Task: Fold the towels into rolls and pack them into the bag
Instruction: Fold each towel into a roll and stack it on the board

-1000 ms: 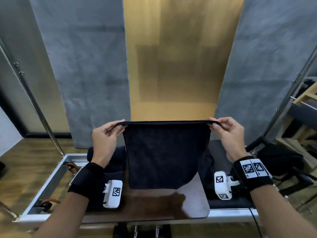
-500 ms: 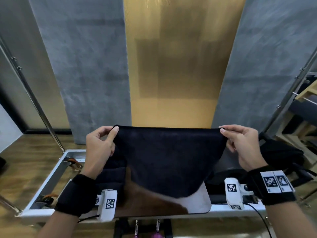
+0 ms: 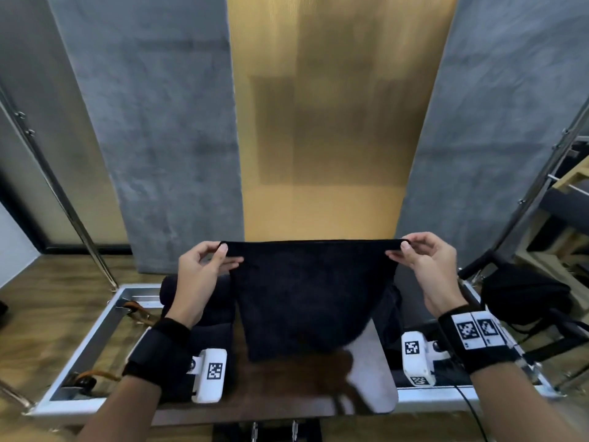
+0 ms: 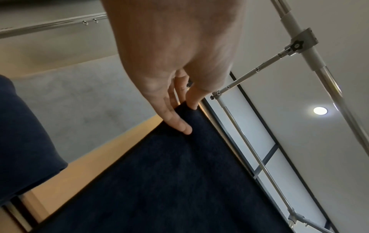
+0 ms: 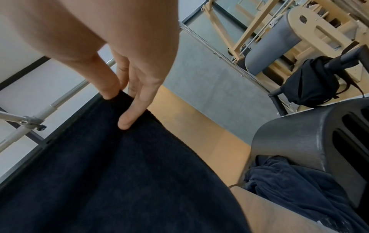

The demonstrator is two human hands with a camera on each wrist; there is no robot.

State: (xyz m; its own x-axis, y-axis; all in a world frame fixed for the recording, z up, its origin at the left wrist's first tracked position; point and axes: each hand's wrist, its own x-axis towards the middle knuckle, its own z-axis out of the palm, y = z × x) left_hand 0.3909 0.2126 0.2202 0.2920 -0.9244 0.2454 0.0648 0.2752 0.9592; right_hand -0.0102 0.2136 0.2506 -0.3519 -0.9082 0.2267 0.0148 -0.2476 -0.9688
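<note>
Currently | left hand (image 3: 204, 275) and right hand (image 3: 427, 266): each grip pinches a top corner of the dark towel (image 3: 312, 291) | hangs stretched above the bench (image 3: 369, 371), likely to lay flat for rolling

we see a dark towel (image 3: 306, 291) of matt, napped cloth, soft and fuzzy up close. under it the tabletop (image 3: 369, 378) is glossy brown wood that throws back a blurred reflection. the frame (image 3: 95, 333) around it is brushed silver metal, and the poles (image 3: 63, 199) are shiny chrome. the wall panels (image 3: 165, 138) look like rough grey felt, the middle panel (image 3: 334, 122) finely ribbed gold. our wristbands (image 3: 162, 349) are matt black fabric.
</note>
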